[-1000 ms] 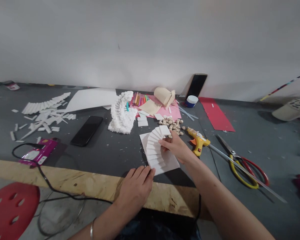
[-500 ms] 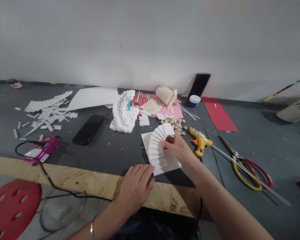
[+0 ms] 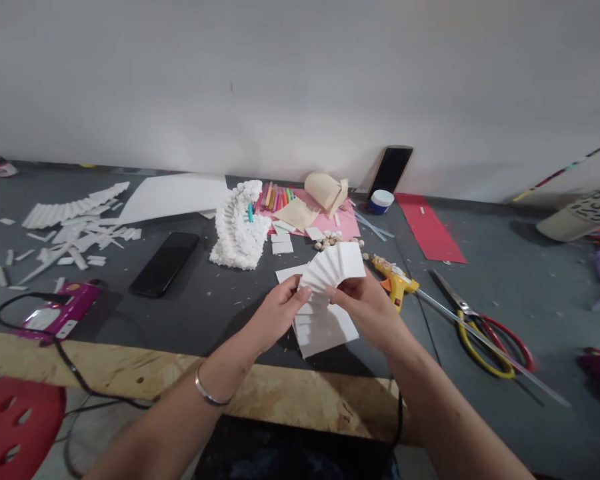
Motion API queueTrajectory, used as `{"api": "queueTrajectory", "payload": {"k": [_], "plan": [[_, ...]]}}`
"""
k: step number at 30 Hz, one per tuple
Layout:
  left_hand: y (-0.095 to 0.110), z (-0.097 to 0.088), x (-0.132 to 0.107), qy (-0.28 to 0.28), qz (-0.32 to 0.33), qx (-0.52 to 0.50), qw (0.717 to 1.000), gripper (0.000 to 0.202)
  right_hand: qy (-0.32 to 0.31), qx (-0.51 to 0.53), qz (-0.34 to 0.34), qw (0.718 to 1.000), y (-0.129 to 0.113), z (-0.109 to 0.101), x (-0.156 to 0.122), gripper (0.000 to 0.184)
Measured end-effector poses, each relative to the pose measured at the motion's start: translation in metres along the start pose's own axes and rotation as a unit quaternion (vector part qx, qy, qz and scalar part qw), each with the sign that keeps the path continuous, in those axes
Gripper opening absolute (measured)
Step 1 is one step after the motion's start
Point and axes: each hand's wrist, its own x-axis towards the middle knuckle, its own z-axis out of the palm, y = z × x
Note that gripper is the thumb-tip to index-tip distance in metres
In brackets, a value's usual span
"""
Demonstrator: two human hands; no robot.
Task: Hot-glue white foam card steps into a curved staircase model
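A white foam staircase model (image 3: 330, 280), small steps fanned in a curve on a square white base, is lifted a little above the dark table. My left hand (image 3: 275, 312) grips its left side with thumb and fingers closed on the steps. My right hand (image 3: 365, 303) pinches the right side just under the top steps. A taller finished white spiral stair model (image 3: 237, 227) stands behind, to the left.
A yellow glue gun (image 3: 395, 280) and red-and-yellow scissors (image 3: 485, 327) lie to the right. A black phone (image 3: 164, 263), a pink device with a black cord (image 3: 55, 310) and foam scraps (image 3: 75, 230) lie left. Pebbles (image 3: 330, 240), pink paper and markers are behind. A red stool (image 3: 15, 420) is lower left.
My left hand came up from the table's wooden edge and took hold of the model's left side. Both hands have raised the model off the table.
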Motion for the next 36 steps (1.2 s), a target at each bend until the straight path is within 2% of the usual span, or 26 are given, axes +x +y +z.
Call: {"api": "queueTrajectory", "payload": {"k": [2,5,8,12,15,20,26,36], "plan": [[0.003,0.000,0.003,-0.008,0.003,0.009,1.000,0.040,-0.006,0.023,-0.015,1.000,-0.003,-0.003,0.000,0.036],[0.009,-0.001,0.006,-0.015,0.008,0.054,0.998,0.040,0.026,0.059,-0.019,0.998,-0.004,-0.006,0.001,0.031],[0.014,-0.001,0.007,-0.019,0.008,0.114,0.993,0.039,0.052,0.091,0.014,0.994,-0.003,-0.009,0.005,0.029],[0.015,-0.001,0.006,-0.021,0.020,0.159,0.987,0.036,0.030,0.126,0.046,0.991,-0.003,-0.013,0.008,0.027],[0.015,-0.001,0.003,-0.016,0.035,0.192,0.981,0.035,0.019,0.105,0.041,0.993,-0.005,-0.014,0.007,0.034],[0.020,0.003,-0.002,0.000,0.051,0.238,0.970,0.032,0.045,0.049,0.008,0.998,-0.004,-0.012,0.005,0.040],[0.017,0.003,-0.002,0.008,0.066,0.237,0.969,0.030,0.078,0.023,0.000,0.997,0.001,-0.009,0.004,0.038],[0.015,0.002,-0.001,0.007,0.051,0.230,0.972,0.030,0.079,-0.046,-0.011,0.996,-0.002,-0.012,0.006,0.040]]}}
